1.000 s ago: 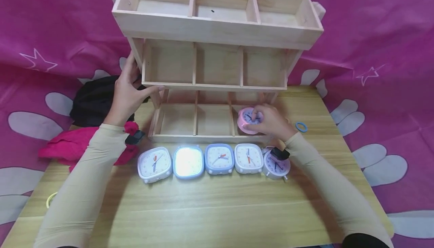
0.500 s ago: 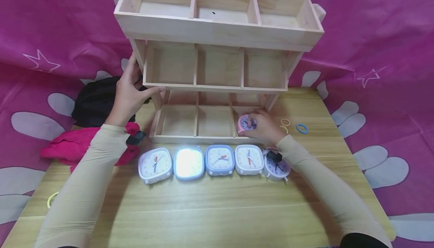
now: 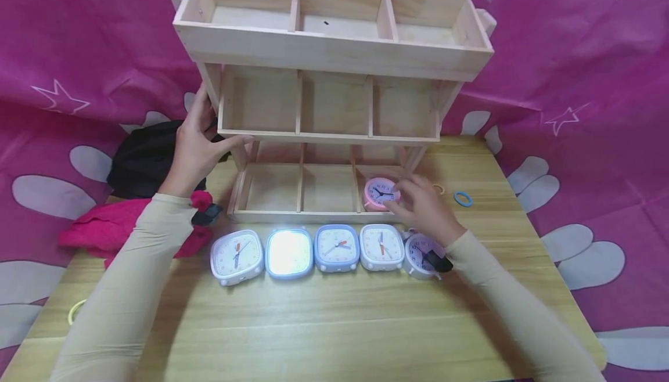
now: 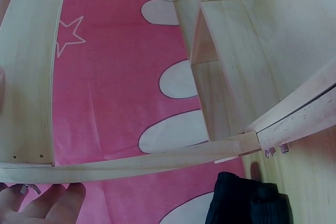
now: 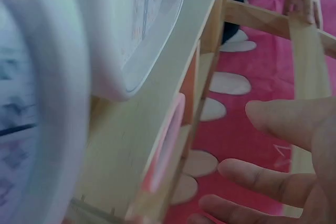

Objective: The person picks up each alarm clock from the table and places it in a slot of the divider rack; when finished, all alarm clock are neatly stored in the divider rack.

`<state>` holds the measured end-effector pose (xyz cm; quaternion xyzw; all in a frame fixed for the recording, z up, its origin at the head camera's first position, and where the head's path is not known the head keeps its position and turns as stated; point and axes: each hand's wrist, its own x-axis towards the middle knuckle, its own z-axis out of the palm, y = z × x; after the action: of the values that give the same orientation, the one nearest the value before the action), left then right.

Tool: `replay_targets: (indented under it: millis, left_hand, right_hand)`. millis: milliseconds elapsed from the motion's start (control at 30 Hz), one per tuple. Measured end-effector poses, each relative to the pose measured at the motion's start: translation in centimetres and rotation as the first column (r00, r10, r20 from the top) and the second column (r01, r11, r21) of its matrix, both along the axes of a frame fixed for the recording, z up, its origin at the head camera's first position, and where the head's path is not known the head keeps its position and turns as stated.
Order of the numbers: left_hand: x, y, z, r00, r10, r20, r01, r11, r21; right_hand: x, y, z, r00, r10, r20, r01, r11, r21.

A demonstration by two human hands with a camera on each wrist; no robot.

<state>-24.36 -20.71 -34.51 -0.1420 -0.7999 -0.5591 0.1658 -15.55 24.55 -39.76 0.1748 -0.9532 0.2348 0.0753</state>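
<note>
A three-tier wooden shelf [image 3: 329,51] with divided trays stands at the back of the table. My left hand [image 3: 194,147] grips its left side, thumb along the middle tray's front edge; fingertips [image 4: 65,203] show against a rail in the left wrist view. A round pink alarm clock [image 3: 377,197] sits in the bottom tray's right compartment, facing up. My right hand [image 3: 425,208] is at its right edge, fingers spread and apart in the right wrist view. In front stand white clocks [image 3: 381,247], blue clocks [image 3: 337,247] and a round pale clock [image 3: 418,254], partly covered by the wrist camera.
Black cloth [image 3: 143,158] and red cloth [image 3: 112,225] lie left of the shelf. A blue ring [image 3: 463,198] and a yellowish ring [image 3: 438,188] lie to the right. Another yellow ring [image 3: 75,311] is near the left forearm. A pink curtain [image 3: 590,138] surrounds the table.
The pink clock moved slightly left and down into the compartment, and its face is now more exposed. My right hand has let go and drawn back right. The left hand kept its hold.
</note>
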Motion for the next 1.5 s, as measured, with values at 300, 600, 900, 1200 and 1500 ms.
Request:
replay_targets:
  millis: [300, 600, 900, 1200, 1500]
  left_hand:
    - [0.3, -0.1, 0.1, 1.000, 0.002, 0.006, -0.002, 1.000, 0.008]
    - [0.3, 0.1, 0.1, 1.000, 0.008, 0.016, -0.008, 1.000, -0.008]
    - [0.1, 0.1, 0.0, 1.000, 0.002, 0.008, -0.002, 1.000, 0.008]
    - [0.0, 0.2, -0.1, 1.000, 0.002, -0.004, -0.002, 1.000, 0.013]
    - [-0.2, 0.0, -0.2, 1.000, 0.017, 0.001, -0.017, 1.000, -0.003]
  right_hand:
    - [5.8, 3.0, -0.8, 0.996, -0.074, 0.041, 0.071, 0.995, 0.075]
    - [9.6, 4.9, -3.0, 0.983, -0.047, 0.176, 0.027, 0.993, 0.112]
    - [11.2, 4.7, -3.8, 0.969, -0.122, 0.216, 0.096, 0.987, 0.128]
    - [12.1, 4.8, -3.7, 0.981, -0.127, 0.144, 0.111, 0.988, 0.110]
    - [13.2, 5.1, -0.6, 0.963, -0.178, 0.202, 0.163, 0.982, 0.091]
